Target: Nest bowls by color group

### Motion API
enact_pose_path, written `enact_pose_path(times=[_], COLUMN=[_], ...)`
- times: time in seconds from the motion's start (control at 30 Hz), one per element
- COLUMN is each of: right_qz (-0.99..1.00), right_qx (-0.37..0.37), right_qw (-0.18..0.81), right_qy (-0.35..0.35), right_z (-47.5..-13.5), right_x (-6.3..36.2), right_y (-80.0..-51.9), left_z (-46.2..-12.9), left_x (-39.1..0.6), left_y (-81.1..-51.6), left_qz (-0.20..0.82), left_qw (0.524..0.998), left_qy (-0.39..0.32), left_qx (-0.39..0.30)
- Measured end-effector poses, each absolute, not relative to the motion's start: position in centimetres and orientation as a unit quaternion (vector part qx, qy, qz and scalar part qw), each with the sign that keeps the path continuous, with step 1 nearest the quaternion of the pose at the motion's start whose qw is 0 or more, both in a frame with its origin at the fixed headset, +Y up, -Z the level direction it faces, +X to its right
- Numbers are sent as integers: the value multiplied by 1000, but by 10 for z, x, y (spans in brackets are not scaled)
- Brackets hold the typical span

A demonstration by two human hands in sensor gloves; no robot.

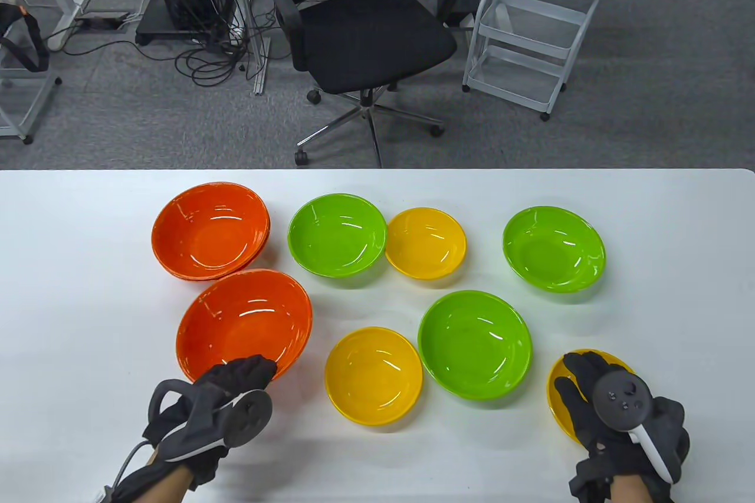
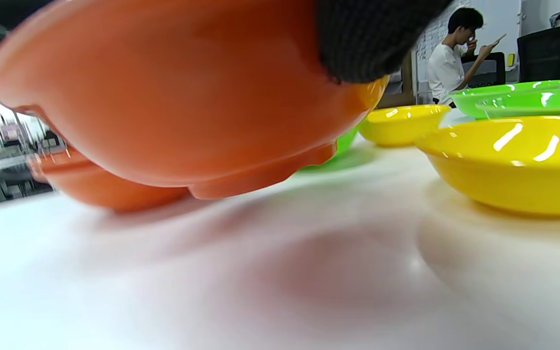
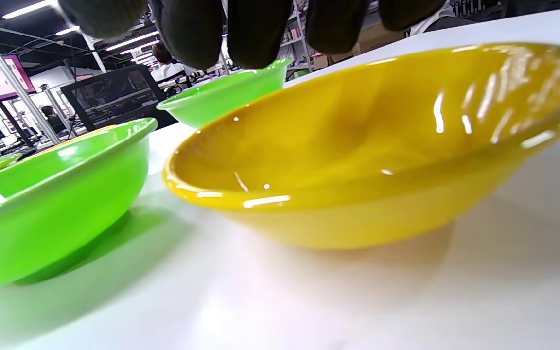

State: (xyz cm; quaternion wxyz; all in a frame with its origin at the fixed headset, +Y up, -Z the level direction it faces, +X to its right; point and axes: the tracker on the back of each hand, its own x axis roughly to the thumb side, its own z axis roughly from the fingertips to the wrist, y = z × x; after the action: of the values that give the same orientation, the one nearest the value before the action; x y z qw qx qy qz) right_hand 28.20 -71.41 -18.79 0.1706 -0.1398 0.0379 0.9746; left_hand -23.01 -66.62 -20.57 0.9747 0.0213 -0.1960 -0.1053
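Note:
My left hand (image 1: 236, 388) grips the near rim of a large orange bowl (image 1: 245, 320). In the left wrist view that orange bowl (image 2: 173, 97) is tilted, its near side raised off the table, with a gloved fingertip (image 2: 367, 39) on its rim. A stack of orange bowls (image 1: 209, 232) stands behind it. My right hand (image 1: 596, 391) hovers with spread fingers (image 3: 255, 29) over a yellow bowl (image 3: 358, 146) at the front right (image 1: 553, 408), not gripping it. Two more yellow bowls (image 1: 373, 375) (image 1: 426, 242) and three green bowls (image 1: 475, 345) (image 1: 337, 234) (image 1: 553, 248) stand singly.
The white table (image 1: 71, 302) ends at its far edge, with an office chair (image 1: 365, 31) and a white cart (image 1: 531, 37) on the floor beyond. In the right wrist view a green bowl (image 3: 42, 204) stands close to the left of the yellow one.

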Motion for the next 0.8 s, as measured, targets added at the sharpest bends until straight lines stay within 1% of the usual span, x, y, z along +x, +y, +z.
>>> enact_pose_path(times=[0.1, 0.17, 0.27, 0.3, 0.37, 0.47, 0.63, 0.8], right_qz=[976, 977, 977, 978, 979, 979, 979, 980], right_qx=[-135, -132, -130, -128, -127, -127, -124, -120], right_qw=[168, 164, 164, 164, 161, 159, 162, 156], right_qy=[35, 34, 28, 26, 19, 10, 0, -3], right_z=[-187, -187, -187, -186, -186, -185, -183, -184], right_x=[280, 278, 277, 277, 276, 276, 272, 269], right_y=[-713, -712, -710, -709, -707, -704, -701, -699], left_z=[-221, -240, -268, -284, -307, -338, -368, -384], left_x=[-238, -247, -258, -263, -269, -275, -282, -288], left_y=[-650, -644, -643, -645, -649, -659, -674, -687], left_qz=[-135, -138, -153, -173, -182, -164, -134, -129], left_qw=[974, 976, 977, 975, 977, 983, 990, 992], left_qy=[-178, -156, -137, -121, -98, -59, -30, -7], left_qx=[46, 59, 65, 68, 60, 48, 25, 3])
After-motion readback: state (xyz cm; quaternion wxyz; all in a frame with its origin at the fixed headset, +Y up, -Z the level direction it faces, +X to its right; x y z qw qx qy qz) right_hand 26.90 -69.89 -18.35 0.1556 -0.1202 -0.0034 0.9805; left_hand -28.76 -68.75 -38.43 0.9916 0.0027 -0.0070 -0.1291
